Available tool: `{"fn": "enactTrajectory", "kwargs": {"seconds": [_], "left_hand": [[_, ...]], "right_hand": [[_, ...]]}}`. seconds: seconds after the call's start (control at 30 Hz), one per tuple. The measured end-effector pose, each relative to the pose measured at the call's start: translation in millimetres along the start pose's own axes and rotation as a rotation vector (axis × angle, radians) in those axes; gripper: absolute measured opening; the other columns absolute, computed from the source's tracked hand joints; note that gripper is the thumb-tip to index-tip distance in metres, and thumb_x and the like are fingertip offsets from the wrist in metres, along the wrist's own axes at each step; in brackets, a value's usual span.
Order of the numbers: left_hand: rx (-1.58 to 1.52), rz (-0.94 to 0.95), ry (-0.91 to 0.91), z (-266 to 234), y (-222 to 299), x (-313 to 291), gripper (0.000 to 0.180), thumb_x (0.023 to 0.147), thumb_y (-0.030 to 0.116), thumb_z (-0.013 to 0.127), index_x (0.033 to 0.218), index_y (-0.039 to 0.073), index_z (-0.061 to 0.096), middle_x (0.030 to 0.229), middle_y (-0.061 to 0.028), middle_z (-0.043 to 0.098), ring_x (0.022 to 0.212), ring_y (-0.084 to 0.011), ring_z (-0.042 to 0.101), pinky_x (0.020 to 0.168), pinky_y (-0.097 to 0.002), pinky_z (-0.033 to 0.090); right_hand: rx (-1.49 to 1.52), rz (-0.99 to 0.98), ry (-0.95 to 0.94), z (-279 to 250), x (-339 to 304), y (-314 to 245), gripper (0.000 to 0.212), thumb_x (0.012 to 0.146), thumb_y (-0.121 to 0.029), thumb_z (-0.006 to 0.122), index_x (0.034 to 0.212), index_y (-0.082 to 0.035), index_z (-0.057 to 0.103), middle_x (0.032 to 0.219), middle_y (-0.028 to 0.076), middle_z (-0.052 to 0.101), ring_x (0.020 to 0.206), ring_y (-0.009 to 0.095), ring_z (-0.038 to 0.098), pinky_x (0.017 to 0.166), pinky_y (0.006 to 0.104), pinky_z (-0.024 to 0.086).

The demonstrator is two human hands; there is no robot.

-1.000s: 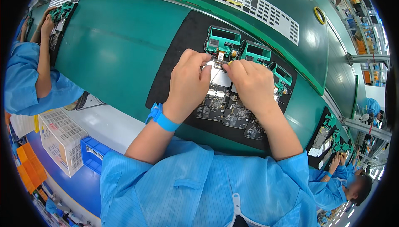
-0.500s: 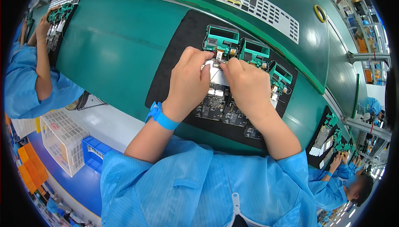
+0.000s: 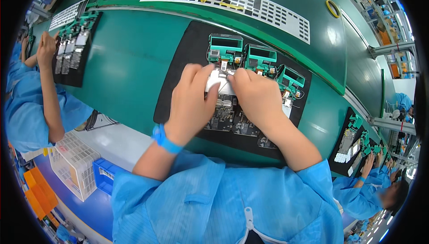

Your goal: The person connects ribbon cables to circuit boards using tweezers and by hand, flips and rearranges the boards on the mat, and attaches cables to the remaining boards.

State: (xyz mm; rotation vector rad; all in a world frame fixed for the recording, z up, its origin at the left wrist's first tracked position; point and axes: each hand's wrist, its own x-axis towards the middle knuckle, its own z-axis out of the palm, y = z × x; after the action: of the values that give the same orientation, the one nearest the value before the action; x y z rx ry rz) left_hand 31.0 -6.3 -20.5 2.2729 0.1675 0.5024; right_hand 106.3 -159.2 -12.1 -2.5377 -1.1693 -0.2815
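Although the left hand [image 3: 191, 101] and the right hand [image 3: 258, 95] are set apart, a silver plate [image 3: 216, 83] is framed between their fingertips — its left side met by one, its right by the other, so neither is clearly nearer. Whether it is pinched or merely touched cannot be told. Its long axis is masked by the fingers; the dark circuit board [image 3: 223, 115] nearer the wrists is seen running lengthwise toward a green housing [image 3: 230, 51], by which the space just beyond the fingertips is blocked. Past the right knuckles, a second housing [image 3: 263, 64] is crowded close — and a second board [image 3: 245, 126] is partly covered by the right hand. Under both hands, a black mat [image 3: 181, 56] is spread.
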Motion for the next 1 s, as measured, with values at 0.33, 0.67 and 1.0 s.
{"fn": "enactTrajectory", "kwargs": {"seconds": [0.33, 0.67, 1.0], "left_hand": [[-0.098, -0.038, -0.072, -5, 27, -43, 0.070, 0.072, -0.001, 0.077, 0.134, 0.003, 0.046, 0.139, -0.0203, 0.041, 0.125, -0.0374, 0.046, 0.104, -0.0429, 0.039], [0.202, 0.291, -0.166, 1, 39, -43, 0.045, 0.076, 0.010, 0.076, 0.117, 0.002, 0.061, 0.127, -0.0183, 0.054, 0.116, -0.0389, 0.051, 0.098, -0.0462, 0.040], [-0.209, 0.201, 0.018, 39, 57, -53, 0.050, 0.074, -0.012, 0.067, 0.120, 0.005, 0.059, 0.140, -0.0192, 0.040, 0.115, -0.0321, 0.052, 0.097, -0.0401, 0.045]], "right_hand": [[0.040, 0.064, -0.026, -1, 78, -23, 0.044, 0.076, -0.019, 0.076, 0.112, -0.007, 0.053, 0.087, 0.009, 0.065, 0.069, 0.027, 0.068, 0.056, 0.0339, 0.054], [0.061, 0.297, 0.079, -26, 46, 17, 0.035, 0.083, -0.019, 0.071, 0.110, -0.006, 0.052, 0.080, 0.011, 0.066, 0.072, 0.034, 0.068, 0.064, 0.0414, 0.054], [0.991, 0.439, 0.184, -42, 29, 51, 0.054, 0.082, -0.007, 0.073, 0.130, -0.004, 0.048, 0.094, 0.010, 0.067, 0.079, 0.015, 0.062, 0.070, 0.0297, 0.051]]}}
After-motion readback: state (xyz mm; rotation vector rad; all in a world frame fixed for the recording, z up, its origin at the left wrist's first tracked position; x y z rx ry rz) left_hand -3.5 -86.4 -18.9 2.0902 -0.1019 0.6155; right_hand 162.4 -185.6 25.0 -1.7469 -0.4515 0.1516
